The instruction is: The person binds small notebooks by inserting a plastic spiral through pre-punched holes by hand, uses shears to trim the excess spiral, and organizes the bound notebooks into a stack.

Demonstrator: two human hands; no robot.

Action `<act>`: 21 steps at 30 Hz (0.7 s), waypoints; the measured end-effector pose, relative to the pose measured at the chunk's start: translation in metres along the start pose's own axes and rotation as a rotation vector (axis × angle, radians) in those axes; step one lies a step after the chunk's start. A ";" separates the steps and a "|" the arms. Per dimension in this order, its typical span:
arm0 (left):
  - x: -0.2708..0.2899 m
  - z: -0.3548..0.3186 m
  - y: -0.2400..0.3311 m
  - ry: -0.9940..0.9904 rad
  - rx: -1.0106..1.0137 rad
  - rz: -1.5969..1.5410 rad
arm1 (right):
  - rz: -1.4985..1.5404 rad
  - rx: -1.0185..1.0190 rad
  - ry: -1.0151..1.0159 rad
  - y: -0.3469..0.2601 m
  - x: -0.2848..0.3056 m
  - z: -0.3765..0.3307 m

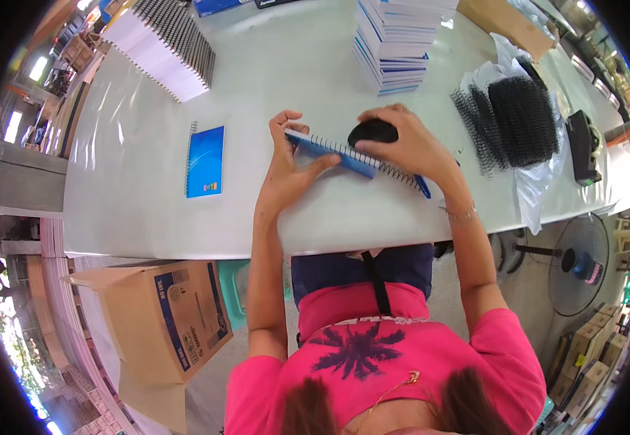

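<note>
My left hand (291, 163) is closed around a small blue notebook (356, 166), its thumb pressed on the cover. A dark wire coil (395, 172) runs along the notebook's upper edge and sticks out past its right end. My right hand (411, 141) curls over a smooth, black, rounded object (373, 132) just above the coil; its kind is unclear. Beneath the coil's right end shows a dark blue piece (424, 186), mostly hidden. To the left, another blue notebook (205, 162) lies flat, with a coil along its left side.
Coil-bound notebooks (173, 54) are stacked at the back left. Unbound booklets (391, 54) form a tall pile at the back. Black coils (521, 119) lie on plastic at the right, beside a black tape dispenser (583, 148). Below the table's edge are a carton (170, 319) and a fan (576, 261).
</note>
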State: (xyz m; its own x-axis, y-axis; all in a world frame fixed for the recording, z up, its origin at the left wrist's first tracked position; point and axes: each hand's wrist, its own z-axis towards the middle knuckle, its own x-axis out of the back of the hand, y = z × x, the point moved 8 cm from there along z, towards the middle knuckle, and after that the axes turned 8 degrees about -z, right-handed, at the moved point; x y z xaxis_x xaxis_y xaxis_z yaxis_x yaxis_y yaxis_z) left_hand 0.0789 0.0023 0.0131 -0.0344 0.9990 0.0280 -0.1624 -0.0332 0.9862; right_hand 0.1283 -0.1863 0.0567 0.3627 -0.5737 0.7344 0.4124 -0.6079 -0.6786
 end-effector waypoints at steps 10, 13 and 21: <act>0.002 -0.006 0.004 0.001 0.039 0.014 | 0.207 0.043 -0.055 -0.016 -0.003 0.005; -0.002 -0.005 0.005 0.000 0.049 -0.004 | 0.525 0.064 -0.160 -0.025 -0.004 -0.008; -0.003 -0.006 -0.003 -0.030 0.018 -0.028 | 0.494 0.022 -0.128 -0.022 -0.011 -0.005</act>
State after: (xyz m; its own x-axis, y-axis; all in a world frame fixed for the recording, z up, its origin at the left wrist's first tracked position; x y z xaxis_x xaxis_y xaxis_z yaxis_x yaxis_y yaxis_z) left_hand 0.0735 -0.0008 0.0095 -0.0004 1.0000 0.0053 -0.1454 -0.0053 0.9894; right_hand 0.1109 -0.1691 0.0636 0.6179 -0.7166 0.3234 0.1832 -0.2688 -0.9456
